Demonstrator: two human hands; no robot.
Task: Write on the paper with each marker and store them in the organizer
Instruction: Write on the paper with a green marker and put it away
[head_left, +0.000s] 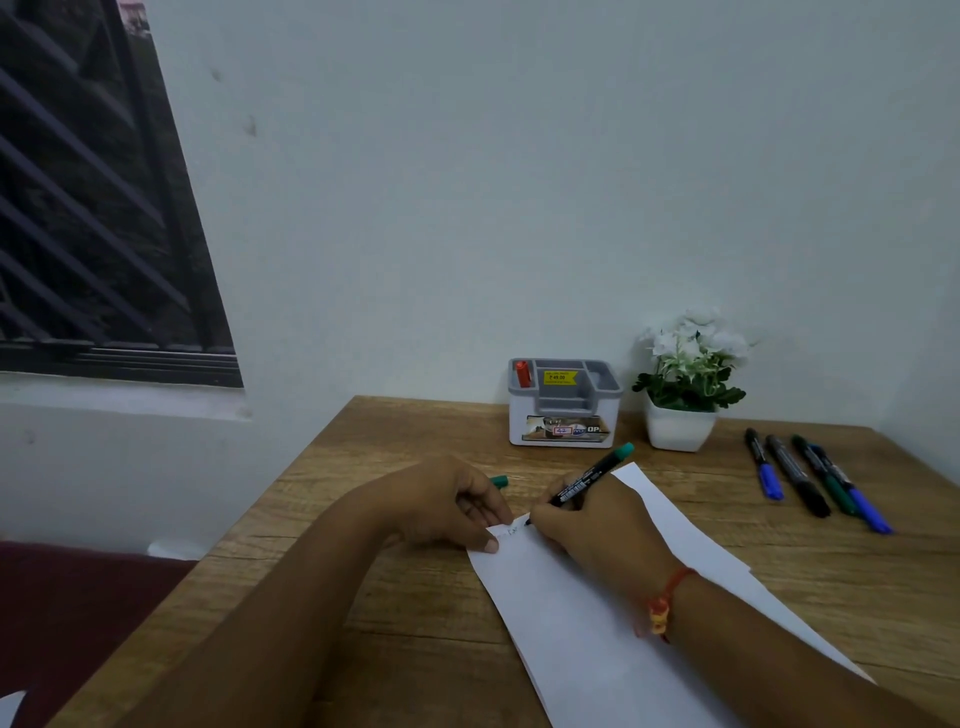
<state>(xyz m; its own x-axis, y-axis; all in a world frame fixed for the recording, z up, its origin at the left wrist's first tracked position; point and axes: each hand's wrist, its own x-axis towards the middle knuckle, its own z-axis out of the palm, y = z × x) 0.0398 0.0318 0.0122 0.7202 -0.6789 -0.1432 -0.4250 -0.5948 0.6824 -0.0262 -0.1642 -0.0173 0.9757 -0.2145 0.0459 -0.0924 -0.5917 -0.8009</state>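
My right hand (587, 519) grips a black marker with a green end (587, 480), its tip touching the top left of the white paper (597, 623), where a few small marks show. My left hand (447, 504) rests on the paper's top left corner, thumb pressed on the sheet, and holds a green cap (500, 481) that sticks out past the fingers. The grey and white organizer (563, 402) stands at the back of the desk with a red marker (523, 373) upright in its left compartment. Several capped markers (815, 478) lie in a row at the right.
A white pot of white flowers (685, 384) stands right of the organizer. The wooden desk (363, 467) meets the wall behind; its left edge runs diagonally. A barred window (93, 208) is at the upper left.
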